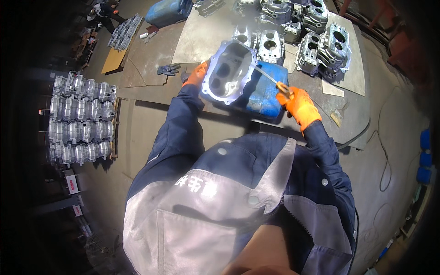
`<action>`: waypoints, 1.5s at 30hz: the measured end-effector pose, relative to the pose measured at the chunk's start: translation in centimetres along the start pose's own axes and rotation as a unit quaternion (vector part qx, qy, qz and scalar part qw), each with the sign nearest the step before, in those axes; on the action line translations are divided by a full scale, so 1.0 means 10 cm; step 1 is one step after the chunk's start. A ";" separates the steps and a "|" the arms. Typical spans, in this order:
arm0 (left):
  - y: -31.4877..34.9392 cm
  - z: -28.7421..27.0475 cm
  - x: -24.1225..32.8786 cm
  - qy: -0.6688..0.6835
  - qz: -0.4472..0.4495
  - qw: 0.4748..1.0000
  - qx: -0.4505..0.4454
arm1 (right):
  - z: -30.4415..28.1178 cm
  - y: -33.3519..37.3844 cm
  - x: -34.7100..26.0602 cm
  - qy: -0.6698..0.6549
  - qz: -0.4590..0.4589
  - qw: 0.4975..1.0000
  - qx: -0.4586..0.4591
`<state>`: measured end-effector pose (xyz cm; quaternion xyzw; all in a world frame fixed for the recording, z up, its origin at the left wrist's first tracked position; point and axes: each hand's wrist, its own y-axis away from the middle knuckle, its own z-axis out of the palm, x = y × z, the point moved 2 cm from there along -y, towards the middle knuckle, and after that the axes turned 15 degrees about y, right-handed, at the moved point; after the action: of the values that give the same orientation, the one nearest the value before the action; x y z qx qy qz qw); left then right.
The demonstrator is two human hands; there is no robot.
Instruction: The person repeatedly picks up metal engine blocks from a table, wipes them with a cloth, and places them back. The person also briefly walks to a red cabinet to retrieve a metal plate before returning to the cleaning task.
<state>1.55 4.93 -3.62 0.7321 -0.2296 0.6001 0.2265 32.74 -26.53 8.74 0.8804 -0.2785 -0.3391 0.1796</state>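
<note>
My left hand (197, 74), in an orange glove, grips the left side of a grey cast-metal gearbox housing (234, 57). The housing is tilted so its open side, with a bolt-hole flange, faces me, and round holes show inside. Beneath and beside it lies a blue plastic drum (270, 87). My right hand (300, 106), also orange-gloved, is closed round the yellow-brown handle of a slim file (266, 74). The file's grey blade points up and left, its tip at the housing's right rim. Whether the tip touches the rim I cannot tell.
More castings (337, 50) stand at the table's far side. A dark glove (168, 69) lies left of the housing, a brush (338, 115) at the right. Stacked castings (82, 121) stand on the floor at left. Another person (107, 11) is at far left.
</note>
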 end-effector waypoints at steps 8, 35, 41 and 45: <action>0.05 0.19 0.12 -0.203 0.069 0.977 -0.003 | 0.33 -0.57 -0.15 0.012 0.020 0.978 -0.208; -0.27 0.52 -0.26 0.172 -0.231 0.950 -0.119 | 0.08 0.14 0.81 -0.250 -0.008 0.959 -0.135; 0.00 0.82 -0.02 0.243 -0.204 0.948 -0.016 | 0.22 -0.03 0.77 -0.257 0.081 0.960 -0.080; 0.40 0.72 0.23 0.282 -0.162 0.944 0.054 | 0.22 0.10 0.97 -0.192 0.032 0.958 -0.213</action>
<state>5.08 -2.76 -2.37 0.5714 -0.0017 0.7487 0.3360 36.81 -33.49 2.92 0.7309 -0.2575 -0.5469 0.3169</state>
